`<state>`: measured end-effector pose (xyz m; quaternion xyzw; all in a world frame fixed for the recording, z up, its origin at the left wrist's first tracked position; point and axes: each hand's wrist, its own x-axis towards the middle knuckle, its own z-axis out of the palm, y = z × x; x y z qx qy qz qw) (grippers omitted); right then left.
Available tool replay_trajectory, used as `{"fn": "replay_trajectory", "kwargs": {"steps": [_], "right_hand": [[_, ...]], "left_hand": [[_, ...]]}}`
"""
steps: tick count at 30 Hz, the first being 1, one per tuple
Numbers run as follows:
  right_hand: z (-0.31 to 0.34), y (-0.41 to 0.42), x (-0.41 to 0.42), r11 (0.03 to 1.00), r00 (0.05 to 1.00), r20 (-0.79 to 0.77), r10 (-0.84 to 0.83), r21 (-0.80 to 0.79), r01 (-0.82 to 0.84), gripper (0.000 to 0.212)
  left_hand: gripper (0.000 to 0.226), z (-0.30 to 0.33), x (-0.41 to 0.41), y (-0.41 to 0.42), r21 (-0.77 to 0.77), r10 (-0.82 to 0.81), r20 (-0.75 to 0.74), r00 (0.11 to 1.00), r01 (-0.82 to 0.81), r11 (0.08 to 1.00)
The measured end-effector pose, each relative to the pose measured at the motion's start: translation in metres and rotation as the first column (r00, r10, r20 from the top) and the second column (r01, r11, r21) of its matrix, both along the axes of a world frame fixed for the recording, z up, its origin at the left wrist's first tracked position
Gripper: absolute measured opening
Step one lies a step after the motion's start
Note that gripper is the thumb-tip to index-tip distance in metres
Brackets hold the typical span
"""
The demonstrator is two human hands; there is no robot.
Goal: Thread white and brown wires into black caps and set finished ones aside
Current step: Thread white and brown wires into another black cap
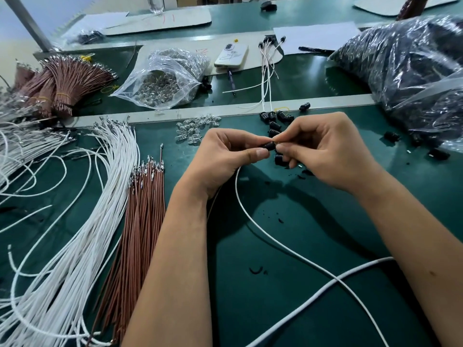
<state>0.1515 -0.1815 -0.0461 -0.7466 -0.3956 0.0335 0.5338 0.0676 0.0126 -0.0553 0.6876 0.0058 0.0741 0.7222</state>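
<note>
Far left: tied brown wire bundles (59,81) with yellow bands, loose white wires (82,221) fanned across the green mat (313,234), then a loose brown wire pile (142,221), metal terminals pointing away from the camera.

Centre back: clear bag of small clear parts (162,78), a few more clear parts (198,127) spilled on the mat. White phone (231,55) on cardboard; nothing on it is readable. Red scribble on the cardboard, illegible.

Centre: left hand (225,159) pinches a black cap (269,146) between thumb and fingers. Right hand (325,151) fingers closed on the cap's other end, pinching something small there; can't tell what. A thin white wire (265,234) runs from under the left hand toward the bottom right, crossing a thicker white cable (325,291).

Just behind the hands: loose black caps (274,118). Further back: finished wired caps (269,58), lying by a white sheet (318,36).

Right: big clear bag of black caps (406,66); no labels visible.
</note>
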Motion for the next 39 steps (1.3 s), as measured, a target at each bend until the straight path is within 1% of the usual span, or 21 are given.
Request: {"fn": "replay_trajectory", "kwargs": {"steps": [4, 7, 11, 14, 16, 18, 21, 25, 27, 30, 31, 33, 35, 39], "right_hand": [[0.0025, -0.0010, -0.0001, 0.998, 0.997, 0.083, -0.012, -0.057, 0.017, 0.008], [0.0024, -0.0012, 0.0001, 0.995, 0.994, 0.110, -0.029, -0.092, 0.039, 0.010], [-0.0011, 0.0005, -0.0008, 0.996, 0.996, 0.048, -0.072, -0.054, 0.074, 0.009], [-0.0006, -0.0014, -0.0018, 1.000, 0.999, -0.028, -0.029, 0.009, 0.030, 0.008], [0.0009, -0.0036, -0.0006, 0.998, 0.998, -0.069, 0.005, 0.068, -0.001, 0.008], [0.0007, -0.0034, -0.0008, 0.995, 0.998, -0.062, -0.003, 0.103, 0.009, 0.010], [-0.0039, -0.0008, -0.0036, 0.993, 0.998, -0.006, -0.060, 0.101, 0.061, 0.009], [-0.0062, -0.0002, -0.0043, 0.994, 0.997, 0.057, -0.052, 0.098, 0.046, 0.003], [-0.0057, -0.0011, -0.0025, 0.996, 0.999, 0.026, -0.029, 0.081, 0.027, 0.003], [-0.0063, -0.0023, -0.0015, 0.997, 0.997, -0.076, 0.004, 0.071, 0.002, 0.006], [-0.0065, -0.0025, -0.0017, 0.998, 0.997, -0.075, 0.000, 0.066, 0.005, 0.006], [-0.0064, -0.0023, -0.0030, 0.999, 1.000, -0.015, -0.019, 0.040, 0.020, 0.006], [-0.0044, -0.0019, -0.0047, 0.999, 0.999, 0.030, -0.018, 0.031, 0.017, 0.009], [0.0033, -0.0067, -0.0037, 0.994, 0.996, -0.051, 0.070, 0.089, -0.066, 0.017]], "left_hand": [[0.024, -0.0009, 0.0001, -0.0013, -0.026, 0.011, 0.008, 1.000, -0.011, 1.000], [0.025, -0.0028, 0.0020, -0.0021, 0.017, 0.038, 0.010, 0.999, -0.038, 0.999], [0.020, -0.0036, 0.0043, -0.0049, 0.023, 0.075, 0.024, 0.997, -0.076, 0.997], [0.019, -0.0037, 0.0030, -0.0055, -0.010, 0.041, 0.034, 0.999, -0.040, 0.999], [0.020, -0.0038, 0.0028, -0.0076, -0.067, 0.020, 0.034, 0.999, -0.018, 0.998], [0.022, -0.0032, 0.0035, -0.0093, -0.104, 0.008, 0.015, 1.000, -0.007, 0.995], [0.023, -0.0037, 0.0049, -0.0094, -0.114, 0.010, -0.006, 1.000, -0.010, 0.993], [0.021, -0.0043, 0.0047, -0.0082, -0.113, 0.013, -0.022, 1.000, -0.015, 0.993], [0.018, -0.0047, 0.0041, -0.0083, -0.109, 0.009, -0.003, 1.000, -0.009, 0.994], [0.016, -0.0045, 0.0037, -0.0089, -0.075, 0.006, 0.054, 0.999, -0.002, 0.997], [0.017, -0.0044, 0.0041, -0.0091, -0.060, 0.011, 0.063, 0.998, -0.007, 0.998], [0.018, -0.0047, 0.0053, -0.0091, -0.042, 0.025, 0.068, 0.997, -0.023, 0.999], [0.016, -0.0051, 0.0049, -0.0091, -0.056, 0.022, 0.062, 0.998, -0.019, 0.998], [0.014, -0.0048, 0.0032, -0.0081, -0.129, -0.060, 0.015, 0.998, 0.061, 0.990]]}}
